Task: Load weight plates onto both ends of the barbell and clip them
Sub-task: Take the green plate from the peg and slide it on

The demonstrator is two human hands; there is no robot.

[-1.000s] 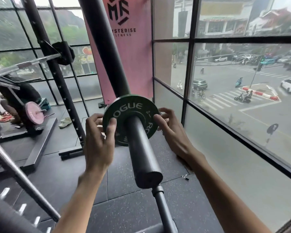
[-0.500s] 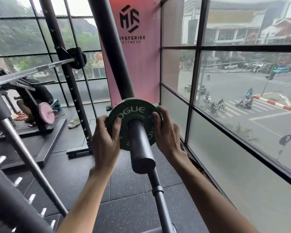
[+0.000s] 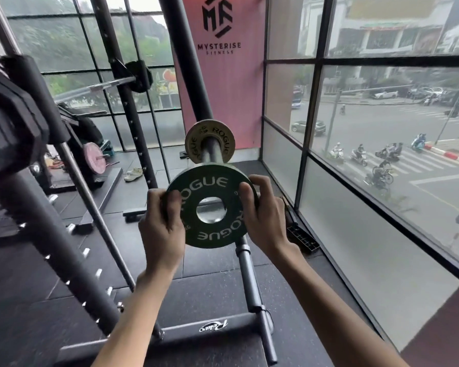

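Note:
I hold a small green ROGUE weight plate (image 3: 217, 235) upright by its rim, my left hand (image 3: 162, 229) on its left edge and my right hand (image 3: 265, 221) on its right edge. Its centre hole faces me, and a grey round surface shows through it. Just behind the green plate, a grey barbell sleeve (image 3: 212, 152) runs away from me and carries a small yellowish ROGUE plate (image 3: 196, 144). Whether the green plate's hole is on the sleeve tip or just in front of it, I cannot tell. No clip is in view.
A dark slanted rack post (image 3: 186, 75) rises behind the plates, and more rack posts stand at left (image 3: 51, 234). A grey bar (image 3: 252, 287) lies on the black floor above the rack base (image 3: 212, 327). Glass windows (image 3: 355, 181) close the right side. A pink plate (image 3: 93, 157) stands far left.
The green plate sat well along a dark sleeve that stuck out toward me; now it is at the tip, nearer to me, and a yellowish plate shows behind it. The view has tilted down.

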